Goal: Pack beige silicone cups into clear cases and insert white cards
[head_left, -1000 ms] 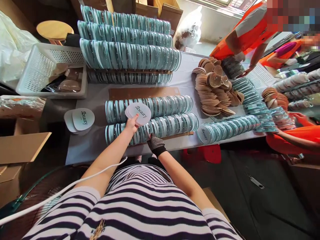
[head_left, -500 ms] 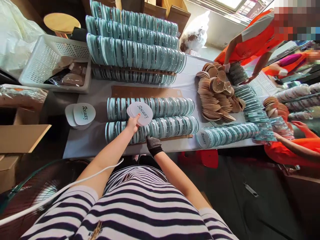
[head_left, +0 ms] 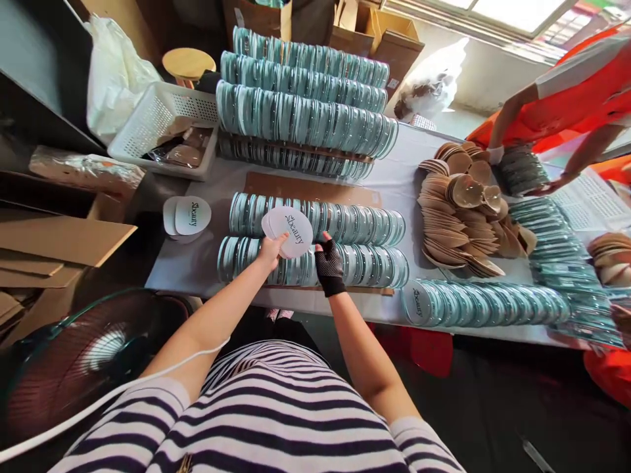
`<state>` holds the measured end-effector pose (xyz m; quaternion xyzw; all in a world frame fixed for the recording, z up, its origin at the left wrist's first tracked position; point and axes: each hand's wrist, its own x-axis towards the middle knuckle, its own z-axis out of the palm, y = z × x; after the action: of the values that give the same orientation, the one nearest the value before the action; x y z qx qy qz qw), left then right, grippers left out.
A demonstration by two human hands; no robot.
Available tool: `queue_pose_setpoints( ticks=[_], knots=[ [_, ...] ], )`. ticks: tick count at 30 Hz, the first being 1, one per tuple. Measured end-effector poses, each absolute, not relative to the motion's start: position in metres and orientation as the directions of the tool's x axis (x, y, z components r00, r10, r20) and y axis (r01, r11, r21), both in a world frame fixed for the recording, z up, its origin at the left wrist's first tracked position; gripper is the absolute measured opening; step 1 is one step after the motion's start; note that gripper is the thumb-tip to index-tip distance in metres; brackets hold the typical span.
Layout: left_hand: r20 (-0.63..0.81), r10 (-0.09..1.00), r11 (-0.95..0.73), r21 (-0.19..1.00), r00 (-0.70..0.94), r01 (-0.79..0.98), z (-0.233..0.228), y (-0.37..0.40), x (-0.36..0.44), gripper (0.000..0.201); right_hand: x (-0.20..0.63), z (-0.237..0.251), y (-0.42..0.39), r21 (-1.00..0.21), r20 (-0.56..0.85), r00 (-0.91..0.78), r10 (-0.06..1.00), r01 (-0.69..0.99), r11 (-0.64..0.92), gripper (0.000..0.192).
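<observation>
My left hand [head_left: 270,251] pinches a small stack of white oval cards printed "Sbeauty" [head_left: 290,230] and holds it above two rows of teal-rimmed clear cases [head_left: 355,226] lying on edge on the white table [head_left: 197,269]. My right hand [head_left: 328,259], in a black fingerless mesh glove, is raised over the near row just right of the cards, fingertips reaching the far row, nothing held in it. A second little pile of the same white cards [head_left: 188,217] lies on the table to the left.
More stacked rows of cases [head_left: 305,118] fill the back, a white basket [head_left: 165,128] at back left, a heap of tan puffs [head_left: 461,210] to the right. Another row of cases [head_left: 488,305] runs along the front right. A person in orange [head_left: 566,98] works opposite. Fan [head_left: 83,355] at lower left.
My right hand has risen from the table's front edge to the case rows beside the cards. The left hand keeps hold of the cards. The view has shifted to the right.
</observation>
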<state>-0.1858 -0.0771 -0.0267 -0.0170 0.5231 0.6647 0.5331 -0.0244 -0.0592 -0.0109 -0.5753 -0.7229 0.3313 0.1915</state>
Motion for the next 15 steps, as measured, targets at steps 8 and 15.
queue_pose_setpoints(
  ticks=[8,15],
  knots=[
    [-0.531,0.650,0.039,0.738,-0.543,-0.674,-0.015,-0.122,-0.192,0.038,-0.069,0.011,-0.088,-0.684,0.137,-0.529,0.837,0.561,0.467,0.052],
    [-0.609,0.619,0.028,0.648,-0.496,-0.761,-0.011,-0.142,-0.213,0.036,-0.057,0.004,-0.090,-0.799,-0.071,-0.068,0.995,0.601,-0.017,0.034]
  ],
)
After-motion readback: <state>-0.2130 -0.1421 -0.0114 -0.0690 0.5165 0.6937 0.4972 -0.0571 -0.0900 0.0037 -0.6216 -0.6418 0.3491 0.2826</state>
